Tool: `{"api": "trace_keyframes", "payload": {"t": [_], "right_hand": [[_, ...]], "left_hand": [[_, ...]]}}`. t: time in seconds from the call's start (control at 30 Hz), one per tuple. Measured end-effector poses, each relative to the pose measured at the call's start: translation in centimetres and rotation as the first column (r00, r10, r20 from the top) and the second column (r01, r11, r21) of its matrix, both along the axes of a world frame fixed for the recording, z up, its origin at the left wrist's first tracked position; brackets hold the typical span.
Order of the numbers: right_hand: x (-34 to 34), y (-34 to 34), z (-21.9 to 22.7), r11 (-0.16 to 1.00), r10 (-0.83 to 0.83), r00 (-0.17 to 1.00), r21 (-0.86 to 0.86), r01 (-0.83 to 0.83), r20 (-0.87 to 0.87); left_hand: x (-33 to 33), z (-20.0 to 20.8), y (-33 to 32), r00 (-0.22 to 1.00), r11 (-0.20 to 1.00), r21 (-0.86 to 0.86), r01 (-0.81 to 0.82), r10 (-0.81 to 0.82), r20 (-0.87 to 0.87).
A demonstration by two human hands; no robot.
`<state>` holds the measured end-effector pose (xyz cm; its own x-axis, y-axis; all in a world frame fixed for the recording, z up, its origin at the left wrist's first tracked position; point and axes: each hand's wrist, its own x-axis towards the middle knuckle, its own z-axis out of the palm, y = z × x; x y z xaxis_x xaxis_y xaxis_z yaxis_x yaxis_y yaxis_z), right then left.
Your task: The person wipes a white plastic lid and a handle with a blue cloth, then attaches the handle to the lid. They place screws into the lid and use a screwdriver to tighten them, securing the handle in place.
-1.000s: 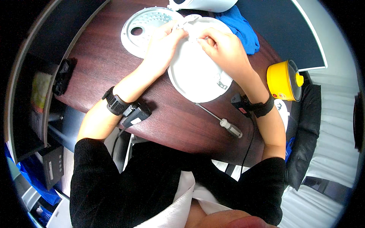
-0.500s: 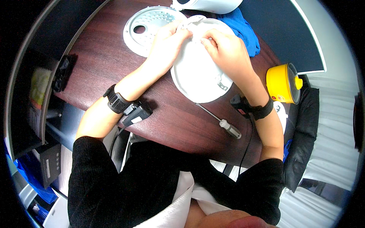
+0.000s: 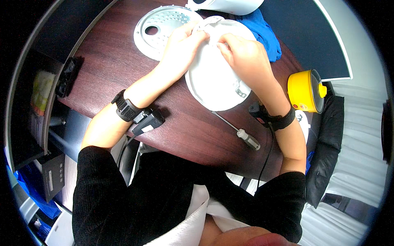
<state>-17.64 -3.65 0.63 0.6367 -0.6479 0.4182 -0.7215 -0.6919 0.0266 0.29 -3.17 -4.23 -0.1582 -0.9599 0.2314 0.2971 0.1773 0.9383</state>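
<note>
A white oval appliance lid [image 3: 215,82] lies on the dark wood-look table in front of me. At its far end, by a raised hinge-like part, my left hand [image 3: 180,47] is closed with thumb and fingers on the lid's edge. My right hand [image 3: 246,55] is pinched over the same end, just right of the left fingertips. Whatever small part is between the right fingertips cannot be made out. Beyond the left hand rests a round silver plate [image 3: 168,20] with many small bumps or holes and one big hole. A grey-handled screwdriver [image 3: 248,139] lies near the lid's near end.
A white appliance body [image 3: 227,5] and a blue cloth [image 3: 262,35] are at the far side. At the right stands a yellow pot [image 3: 299,90] with a lid. A black object [image 3: 69,77] lies at the left table edge. Dark partitions [image 3: 308,37] border the table.
Both hands stay at the far end of the lid, with only slight finger movement. The right fingers look drawn in a little more.
</note>
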Motion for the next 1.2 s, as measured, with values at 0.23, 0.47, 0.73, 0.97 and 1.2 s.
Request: {"api": "trace_keyframes", "payload": {"t": [0.23, 0.47, 0.73, 0.97, 1.2], "right_hand": [[0.2, 0.3, 0.0, 0.999, 0.017, 0.999, -0.046, -0.019, -0.031], [0.5, 0.1, -0.4, 0.995, -0.04, 0.996, -0.098, 0.032, -0.079], [0.5, -0.2, 0.0, 0.996, -0.085, 0.996, -0.03, 0.085, 0.009], [0.3, 0.3, 1.1, 1.0, 0.005, 1.0, -0.012, -0.004, 0.023], [0.6, -0.1, 0.5, 1.0, -0.016, 0.999, 0.02, 0.017, -0.051]], "left_hand": [[0.0, 0.0, -0.1, 1.0, 1.0, 0.009, -0.014, 0.014, -0.001], [0.1, -0.2, -0.1, 1.0, 1.0, 0.015, 0.006, -0.006, 0.0], [-0.1, 0.1, 0.1, 1.0, 1.0, -0.012, -0.011, 0.011, 0.009], [0.1, 0.1, -0.1, 0.999, 1.0, -0.007, -0.019, 0.019, 0.031], [0.0, -0.1, -0.1, 1.0, 1.0, 0.012, -0.006, 0.006, 0.003]]}}
